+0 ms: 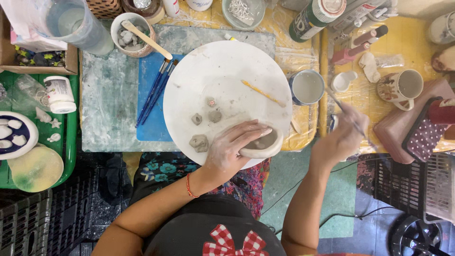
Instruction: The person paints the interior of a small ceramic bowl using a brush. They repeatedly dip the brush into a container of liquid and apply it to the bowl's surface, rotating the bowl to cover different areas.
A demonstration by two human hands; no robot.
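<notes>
Bright, even overhead light w/ soft shadows; right hand (342, 138) motion-blurred, slight glare on plastic wrap (291, 52), edges bowed.

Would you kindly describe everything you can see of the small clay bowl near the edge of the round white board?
The small clay bowl is pale grey, hand-shaped and unglazed, seemingly still wet clay, with a thick, uneven rounded rim. It sits upright at the near right edge of the round white board, mouth up. The left hand, smeared with clay, lies over its left side, fingers across the rim into the hollow. Part of its inside is hidden. The right hand is apart from it.
</notes>
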